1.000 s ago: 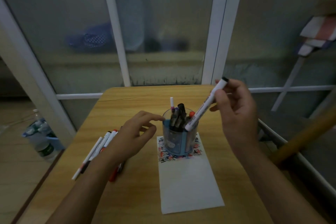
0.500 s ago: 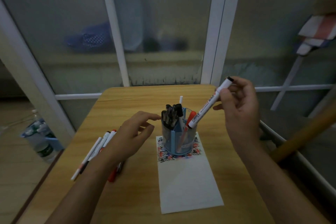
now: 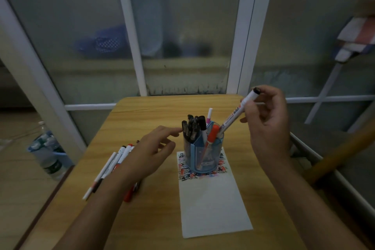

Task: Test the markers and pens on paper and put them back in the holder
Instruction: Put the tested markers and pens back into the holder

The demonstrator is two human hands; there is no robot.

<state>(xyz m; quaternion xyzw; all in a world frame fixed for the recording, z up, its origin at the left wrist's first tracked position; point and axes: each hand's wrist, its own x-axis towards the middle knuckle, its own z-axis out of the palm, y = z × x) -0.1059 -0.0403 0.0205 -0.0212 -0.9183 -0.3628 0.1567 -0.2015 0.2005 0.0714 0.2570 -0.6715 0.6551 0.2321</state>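
Observation:
A blue see-through pen holder (image 3: pixel 199 157) stands on the scribbled top end of a white paper sheet (image 3: pixel 213 205). Black pens, a pink-tipped pen and an orange marker (image 3: pixel 212 135) stick out of it. My right hand (image 3: pixel 265 126) pinches a white marker (image 3: pixel 236 114) near its black cap, tilted with its lower end at the holder's right rim. My left hand (image 3: pixel 150 152) hovers just left of the holder, fingers relaxed, index fingertip at the holder's edge beside the black pens. Several loose pens and markers (image 3: pixel 113 165) lie on the desk under my left forearm.
The wooden desk (image 3: pixel 146 219) ends against a white-framed glass partition (image 3: pixel 134 46). Water bottles (image 3: pixel 48 158) stand on the floor to the left. A brown wooden pole (image 3: pixel 341 152) slants at the right beside a white rail.
The holder has turned, so the black pens now sit at its left and the orange marker faces me. The white marker in my right hand stays tilted at the rim.

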